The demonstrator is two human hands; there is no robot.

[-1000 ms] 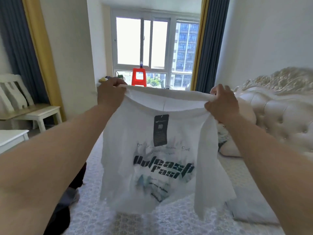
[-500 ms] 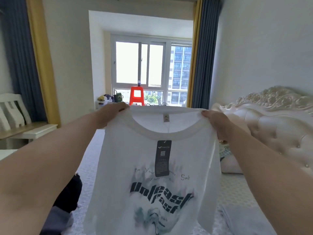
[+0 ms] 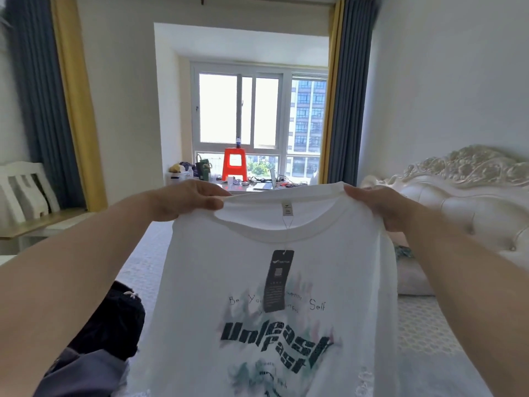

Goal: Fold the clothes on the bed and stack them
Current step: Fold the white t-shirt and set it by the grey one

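Observation:
A white T-shirt with a dark printed slogan and a black hang tag hangs spread in the air above the bed, its print facing me. My left hand pinches its left shoulder beside the collar. At the right shoulder, my right hand grips the fabric. The shirt's lower hem runs out of view at the bottom. A black garment and a grey garment lie on the bed at the lower left, partly behind my left forearm.
A cream tufted headboard and pillows stand at the right. A white chair and a wooden desk are at the left. By the far window, a cluttered table holds an orange stool.
The view has tilted upward, so the shirt and both hands sit lower in the frame. The shirt has come closer and hangs flatter, with its collar now open toward me.

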